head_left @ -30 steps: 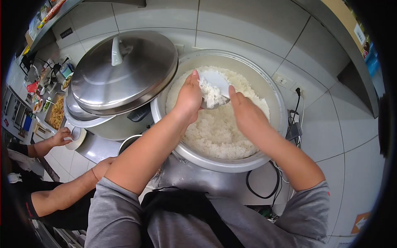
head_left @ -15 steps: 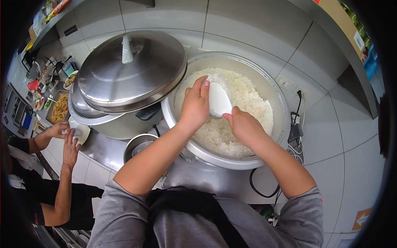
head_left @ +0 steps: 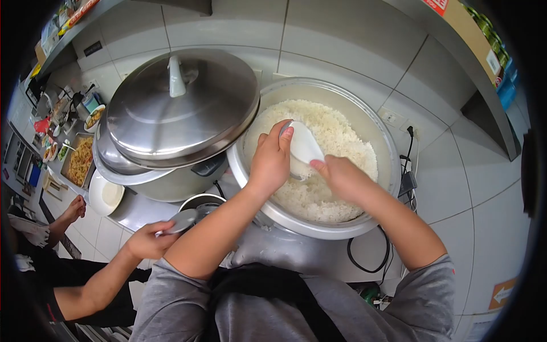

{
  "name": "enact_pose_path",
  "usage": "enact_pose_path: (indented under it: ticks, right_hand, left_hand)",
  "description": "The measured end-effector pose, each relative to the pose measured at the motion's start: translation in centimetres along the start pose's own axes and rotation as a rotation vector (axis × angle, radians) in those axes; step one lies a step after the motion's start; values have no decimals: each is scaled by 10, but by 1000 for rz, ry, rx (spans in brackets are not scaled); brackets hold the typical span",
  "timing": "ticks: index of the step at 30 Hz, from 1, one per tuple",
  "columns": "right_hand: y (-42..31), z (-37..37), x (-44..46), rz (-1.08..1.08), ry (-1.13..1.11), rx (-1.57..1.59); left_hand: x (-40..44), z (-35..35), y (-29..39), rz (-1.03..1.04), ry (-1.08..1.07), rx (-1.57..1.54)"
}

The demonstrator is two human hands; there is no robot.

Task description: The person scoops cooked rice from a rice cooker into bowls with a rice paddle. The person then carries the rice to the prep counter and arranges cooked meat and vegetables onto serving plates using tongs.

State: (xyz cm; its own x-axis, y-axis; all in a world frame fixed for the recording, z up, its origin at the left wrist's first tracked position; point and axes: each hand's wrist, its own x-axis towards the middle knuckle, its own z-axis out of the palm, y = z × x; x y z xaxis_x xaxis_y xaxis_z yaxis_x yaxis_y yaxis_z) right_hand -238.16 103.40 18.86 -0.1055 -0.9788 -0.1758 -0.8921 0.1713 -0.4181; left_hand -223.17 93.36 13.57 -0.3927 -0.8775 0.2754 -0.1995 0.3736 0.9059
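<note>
My left hand (head_left: 272,158) is wrapped round a small bowl, of which only a thin grey rim shows. A white rice paddle (head_left: 306,142) is in my right hand (head_left: 345,178), its flat blade lying across the bowl's mouth. Both hands are above the large metal pot (head_left: 392,151), which holds a big heap of cooked white rice (head_left: 347,134). What the bowl contains is mostly hidden under the blade and my fingers.
At left, a lidded rice cooker (head_left: 171,185) carries a steel lid (head_left: 211,114). A co-worker's hand (head_left: 145,242) holds a grey round dish over a small metal pot (head_left: 202,198). Beyond are a white plate (head_left: 98,204) and noodle tray (head_left: 80,159). Cords (head_left: 364,263) hang at right.
The rice mound seen at the paddle's tip is now out of sight as the blade covers the bowl. The co-worker's hand has left the plate and picked up a grey round dish.
</note>
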Motion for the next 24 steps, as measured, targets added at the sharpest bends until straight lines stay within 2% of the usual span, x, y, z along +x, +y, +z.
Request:
enact_pose_path:
  ticks: [2, 4, 5, 6, 7, 9, 13, 15, 16, 18, 19, 21, 24]
  right_hand:
    - [-17, 13, -2, 131, 12, -150]
    - [-20, -2, -1, 135, -44, -110]
    - [-20, -13, 4, 129, -91, -65]
    - [-6, -29, 4, 30, -86, -97]
    - [1, -38, -5, 21, -73, -101]
    - [12, -52, -33, 16, 54, -392]
    - [71, -40, -44, 118, -15, -636]
    - [90, -33, -35, 35, 161, 40]
    - [74, -34, -24, 360, -9, 442]
    - [50, -16, -5, 402, -105, 624]
    - [34, -10, -2, 400, -107, 624]
    - [7, 2, -5, 25, 138, 178]
    - [-4, 9, 3, 69, 13, 5]
  left_hand:
    - [-5, -8, 14, -27, 7, 64]
    - [-7, -7, 15, -42, 13, 116]
    - [-1, -1, 6, -15, 23, -36]
    - [3, 1, -4, 17, 35, -184]
    - [7, 4, -11, 32, 42, -181]
    - [10, 8, -17, -7, 114, -382]
    - [6, -1, -2, -90, 58, -395]
    - [6, 4, -6, 2, 55, -351]
    - [5, 1, -3, 5, 24, -356]
    - [3, 4, -2, 18, 20, -340]
    - [3, 3, -3, 33, 29, -321]
    - [0, -3, 4, 19, 35, -246]
    - [-1, -8, 7, -23, 41, -173]
